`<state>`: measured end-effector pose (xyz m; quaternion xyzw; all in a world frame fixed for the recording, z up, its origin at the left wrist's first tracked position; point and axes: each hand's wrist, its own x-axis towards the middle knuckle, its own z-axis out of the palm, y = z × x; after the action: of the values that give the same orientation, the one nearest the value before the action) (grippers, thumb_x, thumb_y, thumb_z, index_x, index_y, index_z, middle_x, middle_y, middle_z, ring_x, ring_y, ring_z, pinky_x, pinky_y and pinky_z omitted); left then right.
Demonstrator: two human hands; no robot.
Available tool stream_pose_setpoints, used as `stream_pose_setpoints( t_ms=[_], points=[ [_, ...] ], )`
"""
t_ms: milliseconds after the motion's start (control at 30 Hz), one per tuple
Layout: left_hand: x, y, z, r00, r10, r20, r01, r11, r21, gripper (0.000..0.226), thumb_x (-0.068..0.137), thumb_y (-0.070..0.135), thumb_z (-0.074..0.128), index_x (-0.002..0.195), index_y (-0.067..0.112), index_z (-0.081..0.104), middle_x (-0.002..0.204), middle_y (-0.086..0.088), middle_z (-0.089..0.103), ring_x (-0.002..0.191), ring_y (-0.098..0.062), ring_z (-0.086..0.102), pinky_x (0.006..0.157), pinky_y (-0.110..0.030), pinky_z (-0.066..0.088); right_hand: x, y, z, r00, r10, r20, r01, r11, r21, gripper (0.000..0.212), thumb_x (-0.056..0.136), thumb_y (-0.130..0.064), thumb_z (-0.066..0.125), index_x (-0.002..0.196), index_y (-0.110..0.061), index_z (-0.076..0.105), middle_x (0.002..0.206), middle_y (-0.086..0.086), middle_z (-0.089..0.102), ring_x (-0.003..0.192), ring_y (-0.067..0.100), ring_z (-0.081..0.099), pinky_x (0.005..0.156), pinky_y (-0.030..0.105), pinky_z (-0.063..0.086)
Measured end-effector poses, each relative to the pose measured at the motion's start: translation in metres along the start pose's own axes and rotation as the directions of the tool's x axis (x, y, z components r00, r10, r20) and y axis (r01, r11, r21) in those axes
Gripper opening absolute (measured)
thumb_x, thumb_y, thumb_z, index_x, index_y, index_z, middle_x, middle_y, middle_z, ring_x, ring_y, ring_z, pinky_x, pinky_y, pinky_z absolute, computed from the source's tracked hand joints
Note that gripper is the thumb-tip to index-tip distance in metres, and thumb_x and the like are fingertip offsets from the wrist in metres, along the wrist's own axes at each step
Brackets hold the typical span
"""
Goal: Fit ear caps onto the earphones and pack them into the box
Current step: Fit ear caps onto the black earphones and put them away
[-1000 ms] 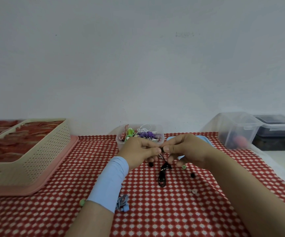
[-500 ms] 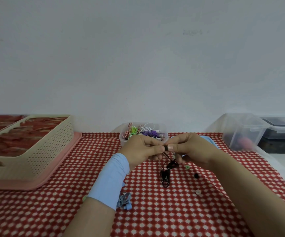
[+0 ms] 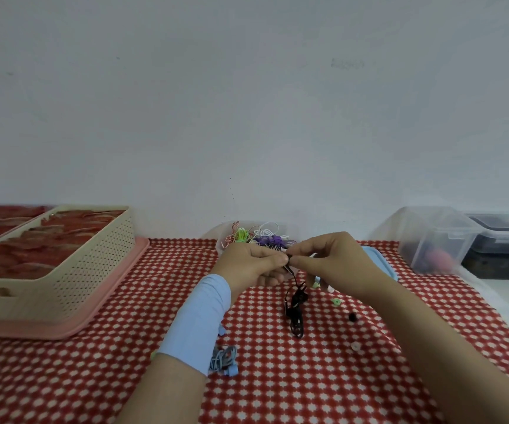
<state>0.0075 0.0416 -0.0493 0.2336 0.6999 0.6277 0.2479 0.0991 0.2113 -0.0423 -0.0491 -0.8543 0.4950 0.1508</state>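
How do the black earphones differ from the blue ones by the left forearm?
The black earphones are pinched at one end by the left hand and right hand, cord dangling; the blue earphones lie unheld on the tablecloth. Black hangs stretched; blue sits coiled flat. Both are bundled wired sets.

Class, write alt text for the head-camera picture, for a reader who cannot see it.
The left hand and right hand pinch one end of black earphones, whose cord hangs to a red checked tablecloth. Loose ear caps and blue earphones lie nearby; a tub of coloured earphones stands behind the hands.
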Motion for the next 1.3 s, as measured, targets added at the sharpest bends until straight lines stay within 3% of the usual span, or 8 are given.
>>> stream_pose_setpoints(
  t_ms=[233, 400, 533, 667, 800, 933, 1167, 1300],
  points=[
    [-0.002, 0.003, 0.001, 0.997, 0.011, 0.079, -0.007, 0.999, -0.046, 0.020, 0.093, 0.012, 0.065, 0.109, 0.002, 0.071, 0.086, -0.010, 0.076, 0.078, -0.015, 0.073, 0.071, -0.023, 0.057, 0.002, 0.001, -0.003, 0.997, -0.012, -0.073, 0.011, 1.000, -0.016, 0.006, 0.086, -0.014, 0.080, 0.089, -0.019, 0.082, 0.075, -0.002, 0.077, 0.055, 0.011, 0.066, 0.048, 0.018, 0.049],
    [-0.001, 0.002, 0.001, 0.998, 0.006, 0.067, -0.005, 1.000, -0.008, 0.019, 0.091, 0.011, 0.066, 0.106, 0.001, 0.072, 0.085, -0.010, 0.076, 0.075, -0.014, 0.073, 0.069, -0.023, 0.058, 0.001, 0.000, -0.003, 0.997, -0.039, -0.064, 0.037, 0.999, -0.032, 0.009, 0.086, -0.009, 0.079, 0.090, -0.018, 0.081, 0.079, -0.003, 0.077, 0.058, 0.026, 0.071, 0.048, 0.018, 0.048],
    [-0.003, 0.004, 0.002, 0.999, 0.008, 0.031, -0.007, 1.000, -0.014, 0.015, 0.091, 0.013, 0.067, 0.100, 0.004, 0.073, 0.079, -0.006, 0.076, 0.071, -0.012, 0.072, 0.064, -0.021, 0.056, 0.000, -0.003, -0.002, 0.998, -0.036, -0.054, 0.033, 0.998, -0.046, 0.010, 0.088, -0.009, 0.077, 0.092, -0.016, 0.082, 0.069, -0.010, 0.076, 0.050, 0.013, 0.067, 0.048, 0.016, 0.047],
    [-0.003, 0.005, 0.004, 1.000, 0.020, -0.001, -0.020, 0.999, -0.028, 0.010, 0.090, 0.013, 0.069, 0.094, 0.006, 0.074, 0.077, -0.005, 0.076, 0.069, -0.011, 0.072, 0.064, -0.021, 0.057, 0.000, -0.002, 0.000, 0.996, -0.017, -0.090, 0.018, 1.000, 0.000, 0.010, 0.089, -0.009, 0.076, 0.094, -0.016, 0.082, 0.069, 0.003, 0.076, 0.048, 0.014, 0.063, 0.044, 0.022, 0.050],
    [-0.002, 0.004, 0.004, 1.000, 0.007, 0.002, -0.007, 0.998, -0.059, 0.008, 0.090, 0.011, 0.068, 0.093, 0.006, 0.073, 0.075, -0.004, 0.075, 0.067, -0.011, 0.072, 0.064, -0.021, 0.058, -0.001, -0.003, 0.002, 0.997, -0.012, -0.082, 0.012, 1.000, 0.008, 0.010, 0.087, -0.007, 0.078, 0.092, -0.015, 0.081, 0.061, -0.007, 0.072, 0.043, 0.006, 0.059, 0.044, 0.017, 0.046],
    [-0.001, 0.002, 0.003, 1.000, 0.004, 0.025, -0.003, 0.998, -0.061, 0.015, 0.090, 0.010, 0.067, 0.102, 0.001, 0.072, 0.076, -0.006, 0.075, 0.069, -0.012, 0.072, 0.066, -0.021, 0.058, 0.000, -0.002, 0.003, 0.994, -0.018, -0.105, 0.019, 1.000, 0.009, 0.012, 0.085, -0.007, 0.080, 0.085, -0.019, 0.081, 0.065, -0.003, 0.075, 0.048, 0.013, 0.063, 0.046, 0.025, 0.051],
    [0.001, -0.002, -0.003, 0.998, 0.005, 0.069, -0.001, 0.999, -0.047, 0.023, 0.090, 0.005, 0.067, 0.112, 0.002, 0.071, 0.093, -0.013, 0.076, 0.077, -0.015, 0.072, 0.072, -0.025, 0.058, -0.003, -0.005, -0.005, 0.992, 0.107, 0.064, -0.118, 0.970, 0.214, 0.013, 0.093, -0.013, 0.072, 0.102, -0.017, 0.080, 0.092, 0.003, 0.079, 0.066, 0.019, 0.068, 0.052, 0.030, 0.053],
    [0.000, -0.002, -0.003, 0.993, 0.017, 0.115, -0.013, 0.999, -0.039, 0.025, 0.089, 0.004, 0.067, 0.114, 0.002, 0.070, 0.091, -0.014, 0.075, 0.077, -0.017, 0.071, 0.072, -0.025, 0.058, -0.004, -0.003, -0.010, 0.974, 0.170, 0.150, -0.207, 0.939, 0.275, 0.015, 0.089, -0.013, 0.074, 0.102, -0.013, 0.082, 0.085, 0.007, 0.077, 0.070, 0.015, 0.067, 0.054, 0.027, 0.049]
  ],
)
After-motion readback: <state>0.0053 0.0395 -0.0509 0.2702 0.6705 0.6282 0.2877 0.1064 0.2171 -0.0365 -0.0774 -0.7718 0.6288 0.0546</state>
